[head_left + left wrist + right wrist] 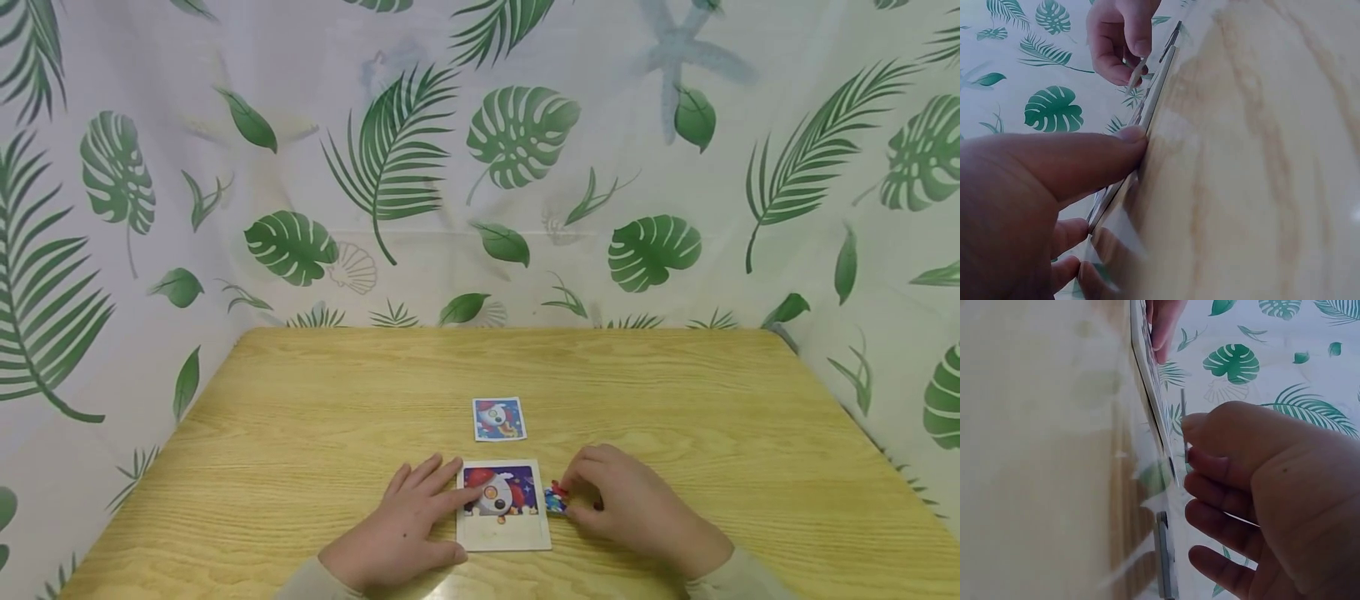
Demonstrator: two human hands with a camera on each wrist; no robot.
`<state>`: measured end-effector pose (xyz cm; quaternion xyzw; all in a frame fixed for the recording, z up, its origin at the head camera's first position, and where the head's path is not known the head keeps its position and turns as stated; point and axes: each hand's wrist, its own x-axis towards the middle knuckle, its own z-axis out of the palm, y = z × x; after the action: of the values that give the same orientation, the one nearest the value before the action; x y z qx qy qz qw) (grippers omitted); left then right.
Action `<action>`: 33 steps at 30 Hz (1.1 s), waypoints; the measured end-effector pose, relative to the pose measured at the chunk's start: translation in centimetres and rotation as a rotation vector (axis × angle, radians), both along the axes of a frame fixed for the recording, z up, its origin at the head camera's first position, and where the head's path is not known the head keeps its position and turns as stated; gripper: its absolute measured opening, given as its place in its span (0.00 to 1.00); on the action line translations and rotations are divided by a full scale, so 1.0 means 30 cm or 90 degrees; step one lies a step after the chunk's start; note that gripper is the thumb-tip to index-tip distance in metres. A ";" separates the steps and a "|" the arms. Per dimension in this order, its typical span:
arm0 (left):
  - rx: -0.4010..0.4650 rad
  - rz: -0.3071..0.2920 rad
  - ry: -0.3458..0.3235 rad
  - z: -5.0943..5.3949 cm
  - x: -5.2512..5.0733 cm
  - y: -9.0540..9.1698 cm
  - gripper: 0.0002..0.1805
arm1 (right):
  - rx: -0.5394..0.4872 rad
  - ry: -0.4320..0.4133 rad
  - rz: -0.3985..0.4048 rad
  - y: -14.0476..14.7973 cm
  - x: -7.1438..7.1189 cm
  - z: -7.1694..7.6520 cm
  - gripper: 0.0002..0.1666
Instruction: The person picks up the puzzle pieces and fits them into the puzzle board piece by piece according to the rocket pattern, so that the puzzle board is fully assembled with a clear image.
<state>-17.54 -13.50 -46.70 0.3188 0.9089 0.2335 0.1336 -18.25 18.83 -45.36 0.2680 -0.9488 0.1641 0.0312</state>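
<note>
A square jigsaw puzzle tray lies on the table, its upper half filled with a picture of a white dog's face in red. My left hand rests at its left edge with fingers spread, the index finger lying on the picture. Just right of the tray, my right hand pinches a thin puzzle piece between thumb and fingers, held above the table. Blue and red puzzle pieces show beside those fingertips. In the right wrist view another puzzle piece lies flat on the table under the hand.
A small picture card with a similar dog lies behind the tray. The wood-grain table extends around both. A white curtain with green leaves hangs behind the table and along its sides.
</note>
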 end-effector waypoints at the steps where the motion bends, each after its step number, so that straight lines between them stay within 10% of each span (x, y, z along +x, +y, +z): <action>1: 0.001 0.000 0.000 0.000 0.000 0.000 0.41 | -0.006 0.004 0.003 -0.005 0.001 0.001 0.10; 33: 0.002 0.004 0.002 0.001 0.001 -0.004 0.39 | 0.024 -0.030 0.114 -0.307 0.016 0.023 0.06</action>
<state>-17.51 -13.60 -46.67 0.3161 0.9098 0.2347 0.1312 -17.76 9.63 -44.68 0.3483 -0.9245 0.1544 -0.0107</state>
